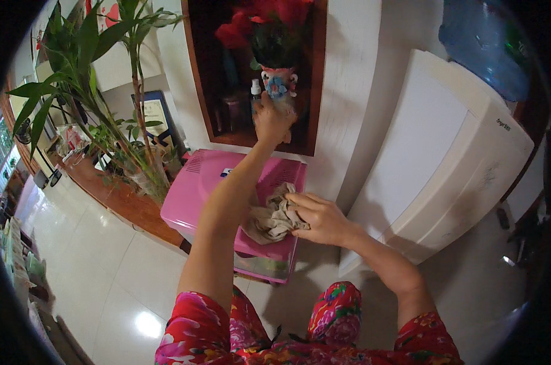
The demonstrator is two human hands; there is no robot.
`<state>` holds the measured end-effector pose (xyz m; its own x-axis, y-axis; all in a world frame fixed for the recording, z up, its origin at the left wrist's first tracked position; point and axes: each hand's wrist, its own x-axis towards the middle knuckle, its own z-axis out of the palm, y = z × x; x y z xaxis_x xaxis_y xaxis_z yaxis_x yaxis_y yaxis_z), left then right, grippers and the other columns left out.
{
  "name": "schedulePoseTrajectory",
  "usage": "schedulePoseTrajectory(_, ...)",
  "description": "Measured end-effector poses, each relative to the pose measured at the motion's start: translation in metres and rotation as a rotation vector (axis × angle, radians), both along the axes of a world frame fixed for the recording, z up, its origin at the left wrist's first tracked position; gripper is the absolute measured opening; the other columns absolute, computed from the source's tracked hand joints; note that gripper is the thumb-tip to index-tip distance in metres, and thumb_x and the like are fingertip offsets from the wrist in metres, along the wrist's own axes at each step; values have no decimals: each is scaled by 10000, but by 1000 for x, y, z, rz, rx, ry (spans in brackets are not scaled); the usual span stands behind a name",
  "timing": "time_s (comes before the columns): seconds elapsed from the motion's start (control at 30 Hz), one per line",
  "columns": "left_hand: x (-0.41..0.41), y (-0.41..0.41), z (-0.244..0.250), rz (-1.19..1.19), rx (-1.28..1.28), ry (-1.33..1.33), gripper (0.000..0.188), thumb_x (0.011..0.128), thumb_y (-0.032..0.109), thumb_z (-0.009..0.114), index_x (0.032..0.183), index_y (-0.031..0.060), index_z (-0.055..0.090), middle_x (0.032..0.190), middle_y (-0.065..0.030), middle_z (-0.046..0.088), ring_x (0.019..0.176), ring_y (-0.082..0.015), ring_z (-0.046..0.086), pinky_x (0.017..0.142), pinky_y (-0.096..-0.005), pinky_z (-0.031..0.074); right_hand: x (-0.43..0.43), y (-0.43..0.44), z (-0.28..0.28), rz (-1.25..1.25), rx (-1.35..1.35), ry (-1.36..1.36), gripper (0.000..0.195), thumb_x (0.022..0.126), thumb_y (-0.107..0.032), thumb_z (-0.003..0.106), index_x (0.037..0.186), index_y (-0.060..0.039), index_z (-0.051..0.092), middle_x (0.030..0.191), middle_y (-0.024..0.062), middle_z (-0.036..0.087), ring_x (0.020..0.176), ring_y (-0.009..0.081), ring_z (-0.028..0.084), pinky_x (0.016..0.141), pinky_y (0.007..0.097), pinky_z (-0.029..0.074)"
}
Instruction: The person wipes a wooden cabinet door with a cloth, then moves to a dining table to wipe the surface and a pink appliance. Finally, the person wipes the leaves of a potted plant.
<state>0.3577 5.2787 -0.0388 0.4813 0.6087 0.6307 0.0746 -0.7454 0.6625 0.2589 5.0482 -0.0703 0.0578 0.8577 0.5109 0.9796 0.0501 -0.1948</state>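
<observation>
My left hand [273, 117] reaches into a wood-framed wall niche [320, 91], at the lower part of a painted vase [279, 83] holding red flowers [282, 16]. Whether its fingers grip the vase or something beside it is hard to tell. A bottle with a white cap [256, 86] stands just left of the vase. My right hand [321, 218] is closed on a crumpled beige cloth [275, 219], which lies over the front right part of a pink plastic lid [211, 182] below the niche.
At the left, a leafy potted plant [138, 137] and a framed certificate [154, 116] stand on a wooden ledge [120, 200]. A white water dispenser [444, 150] with a blue water bottle [485, 50] is at the right. Tiled floor [106, 264] lies below.
</observation>
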Motion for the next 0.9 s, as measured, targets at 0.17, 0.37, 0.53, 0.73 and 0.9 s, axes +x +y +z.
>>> schedulePoseTrajectory(0.17,-8,-10,2,0,-14,-3,939,585,294,777,1315,49,241,1163,-238,392,1019,-467,462,830,-489,444,-3,-1,5,-35,-43,27,451,655,-255,725,994,15,602,1201,150,526,1093,287,506,914,356,426)
schedulePoseTrajectory(0.37,-11,-8,-4,-59,-24,-43,1032,580,337,793,1362,52,183,1229,-241,367,1025,-465,470,835,-498,442,-7,4,4,-58,-88,-13,486,692,-303,694,1048,9,583,1214,168,509,1123,308,476,939,365,403)
schedulePoseTrajectory(0.53,-19,3,0,-138,4,-9,1054,590,348,792,1377,33,164,1220,-255,413,1040,-420,500,838,-466,444,-6,15,7,-71,-152,-45,560,741,-384,652,1115,18,541,1261,182,457,1174,319,420,963,373,377)
schedulePoseTrajectory(0.73,-17,12,26,-235,55,-251,952,588,304,798,1312,9,256,1143,-232,481,1017,-386,519,821,-439,446,-14,42,28,-74,-377,-49,621,765,-459,609,1151,19,519,1303,187,413,1205,331,377,991,378,351)
schedulePoseTrajectory(0.9,-12,-3,63,-390,-197,-271,845,612,222,780,1272,-5,305,1139,-180,518,1028,-296,538,852,-365,440,-6,34,-3,-61,-229,-172,609,758,-451,621,1143,10,522,1325,171,387,1218,337,361,1005,397,337)
